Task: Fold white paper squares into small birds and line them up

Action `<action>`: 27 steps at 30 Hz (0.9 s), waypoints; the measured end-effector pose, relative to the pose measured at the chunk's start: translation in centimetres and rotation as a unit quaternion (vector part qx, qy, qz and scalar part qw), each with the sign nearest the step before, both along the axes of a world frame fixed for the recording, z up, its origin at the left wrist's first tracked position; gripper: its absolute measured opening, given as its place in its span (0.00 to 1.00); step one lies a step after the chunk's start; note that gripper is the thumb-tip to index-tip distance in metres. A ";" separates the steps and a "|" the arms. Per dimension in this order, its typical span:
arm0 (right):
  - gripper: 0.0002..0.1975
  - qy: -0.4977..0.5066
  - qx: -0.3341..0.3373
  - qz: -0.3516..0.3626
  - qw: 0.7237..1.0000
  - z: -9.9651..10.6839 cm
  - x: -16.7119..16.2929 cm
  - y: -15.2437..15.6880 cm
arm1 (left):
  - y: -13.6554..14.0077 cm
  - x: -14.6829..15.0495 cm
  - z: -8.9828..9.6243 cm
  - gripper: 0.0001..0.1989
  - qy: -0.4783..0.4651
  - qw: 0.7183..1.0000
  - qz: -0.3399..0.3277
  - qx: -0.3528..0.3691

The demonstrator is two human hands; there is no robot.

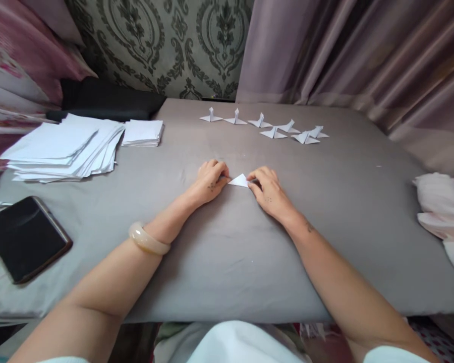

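A small white folded paper triangle [239, 180] lies low over the grey tabletop, in the middle of the head view. My left hand [213, 180] pinches its left corner between thumb and fingers. On the other side, my right hand [268, 189] has thumb and index finger closed on its right edge. The triangle's peak points away from me. Beyond my hands stand several finished-looking white origami birds [235, 117], wings spread flat and necks raised, in a loose row towards the right.
To the left are a large pile of white paper sheets [60, 146] and a smaller stack of cut paper [143, 133]. A dark tablet [27, 239] lies nearer me. A pale cloth [439, 201] rests at the right edge. Curtains and a patterned wall border the table [348, 201].
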State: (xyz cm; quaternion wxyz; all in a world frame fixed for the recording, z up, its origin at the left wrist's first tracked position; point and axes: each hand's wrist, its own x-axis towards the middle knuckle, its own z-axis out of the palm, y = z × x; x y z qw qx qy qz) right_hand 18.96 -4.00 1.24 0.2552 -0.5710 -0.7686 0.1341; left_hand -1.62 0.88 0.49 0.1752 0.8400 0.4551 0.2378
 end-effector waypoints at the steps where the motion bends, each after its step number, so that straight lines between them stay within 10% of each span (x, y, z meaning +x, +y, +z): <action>1: 0.09 -0.015 0.013 0.022 1.000 0.1 -0.3 -0.2 | -0.1 0.1 0.1 0.04 0.007 1.000 -0.009 0.023; 6: 0.16 -0.156 0.042 0.056 0.985 0.5 -1.8 -1.2 | -1.3 1.0 1.0 0.16 0.101 0.978 -0.153 0.099; 12: 0.15 -0.301 0.021 0.036 0.953 2.0 -3.1 -2.5 | -3.5 2.1 2.8 0.14 0.248 0.961 -0.100 0.065; 27: 0.14 -0.182 -0.006 -0.001 0.983 2.3 -1.5 -3.2 | -4.1 1.5 2.7 0.14 0.263 0.959 -0.068 0.076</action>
